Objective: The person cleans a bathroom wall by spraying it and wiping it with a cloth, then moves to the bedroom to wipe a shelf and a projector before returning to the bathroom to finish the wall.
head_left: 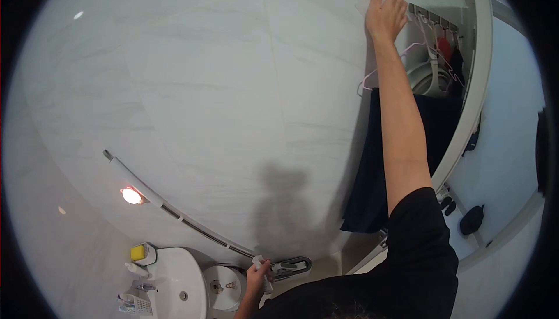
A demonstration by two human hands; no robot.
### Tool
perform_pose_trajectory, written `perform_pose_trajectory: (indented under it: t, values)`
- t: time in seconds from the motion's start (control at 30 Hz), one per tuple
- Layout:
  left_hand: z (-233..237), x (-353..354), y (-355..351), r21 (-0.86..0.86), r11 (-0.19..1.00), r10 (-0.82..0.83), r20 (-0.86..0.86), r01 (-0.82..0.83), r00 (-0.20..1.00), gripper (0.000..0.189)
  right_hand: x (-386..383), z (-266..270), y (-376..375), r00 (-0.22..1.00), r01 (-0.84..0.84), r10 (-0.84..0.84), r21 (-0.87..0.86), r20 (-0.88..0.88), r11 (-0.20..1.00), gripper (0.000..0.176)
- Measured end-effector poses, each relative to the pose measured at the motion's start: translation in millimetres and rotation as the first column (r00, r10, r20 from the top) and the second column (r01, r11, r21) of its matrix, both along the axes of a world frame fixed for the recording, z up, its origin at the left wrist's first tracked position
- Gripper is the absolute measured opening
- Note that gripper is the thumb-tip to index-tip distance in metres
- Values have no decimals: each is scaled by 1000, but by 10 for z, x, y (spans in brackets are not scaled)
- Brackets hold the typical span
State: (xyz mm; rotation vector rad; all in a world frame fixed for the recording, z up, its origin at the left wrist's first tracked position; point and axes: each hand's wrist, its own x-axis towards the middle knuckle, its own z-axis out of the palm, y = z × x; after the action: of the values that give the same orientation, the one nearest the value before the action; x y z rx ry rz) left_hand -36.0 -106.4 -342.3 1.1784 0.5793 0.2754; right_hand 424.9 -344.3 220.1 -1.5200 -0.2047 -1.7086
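My right hand [387, 16] reaches high and lies flat against the marbled wall, fingers extended, holding a thin white cloth [365, 6] pressed to it. The cloth's edges show beside and above the hand. The hand is just left of a hook rail [434, 17]. Down low, my left hand [255, 281] is closed around a white object [267, 284]; I cannot tell if it is a packet or a folded cloth. Behind that hand, a flat mop head [292, 268] and its long pole [201, 230] lean along the wall.
Pink hangers [414, 45] and a dark blue towel [364, 199] hang beside my raised arm. A white washbasin [174, 269] with a yellow sponge [138, 252] and bottle [137, 269] stands lower left, next to a round white lid [224, 287]. A door frame [478, 80] curves along the right.
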Motion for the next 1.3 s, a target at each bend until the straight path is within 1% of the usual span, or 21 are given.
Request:
perform_pose_trajectory:
  t: [0.1,0.17,0.3,0.33,0.4,0.47,0.5,0.57,0.6,0.67,0.7,0.8,0.83,0.9,0.93,1.0,1.03,1.1,1.13,1.2,1.3]
  values:
    - [13,63,-25,-22,999,-33,-19,32,999,27,-11,-32,-42,999,1,0,28,-32,1000,74]
    - [40,135,-52,-19,998,-53,-15,53,998,28,-62,-127,23,996,-15,23,94,-82,995,76]
    - [108,260,-130,-5,994,-111,15,111,994,32,-110,-322,115,992,4,11,113,-129,994,78]
    - [121,254,-142,-9,995,-103,17,104,995,32,-127,-321,121,991,8,8,119,-133,993,78]
    - [165,287,-163,5,989,-150,-20,150,988,34,-187,-223,229,992,-15,29,117,-120,993,79]
    - [192,273,-165,11,990,-139,-6,139,990,34,-278,-164,353,996,-8,11,36,-90,999,78]
    - [199,276,-160,23,989,-148,2,148,989,34,-355,-144,468,996,-25,28,33,-85,999,78]
    - [141,296,-133,13,993,-121,2,121,993,33,-565,-131,795,995,67,-54,-169,79,983,77]
    - [112,276,-118,4,994,-111,-8,111,994,33,-682,-140,963,996,50,-37,-171,77,984,77]
    - [139,244,-104,-2,995,-100,-10,100,995,33,-967,-167,1308,983,65,-5,-325,183,944,76]
    - [154,230,-100,-5,994,-107,-9,107,994,32,-1184,-193,1451,984,47,13,-329,177,943,76]
    - [149,182,-71,-8,997,-73,25,74,997,32,-1644,-192,1706,974,-45,158,-548,160,835,77]
    - [142,157,-65,-16,998,-57,15,57,998,32,-1670,-175,1759,973,-65,175,-554,149,830,77]
    - [120,117,-51,-26,999,-30,-22,29,999,31,-1691,-115,1888,974,25,112,-591,194,806,78]
    - [99,84,-49,-36,999,-9,-36,8,999,31,-1712,-96,1929,975,0,134,-599,179,801,78]
    - [70,53,-36,-19,1000,-18,-19,17,1000,30,-1750,-31,2003,967,33,134,-631,215,775,77]
    - [68,47,-37,-28,1000,8,-27,-9,1000,30,-1757,4,2059,965,8,161,-638,206,770,77]
    - [80,28,-58,17,1000,4,-14,-3,1000,29,-1767,43,2200,947,78,143,-636,289,768,75]
    - [75,26,-71,22,1000,11,-11,-11,1000,29,-1791,47,2289,947,49,171,-646,273,762,75]
    - [94,40,-106,6,999,34,-25,-34,999,29,-1839,1,2459,931,77,166,-618,326,782,73]
    - [131,55,-185,-9,999,50,-31,-50,998,29,-1955,-188,2666,916,58,230,-677,328,734,72]
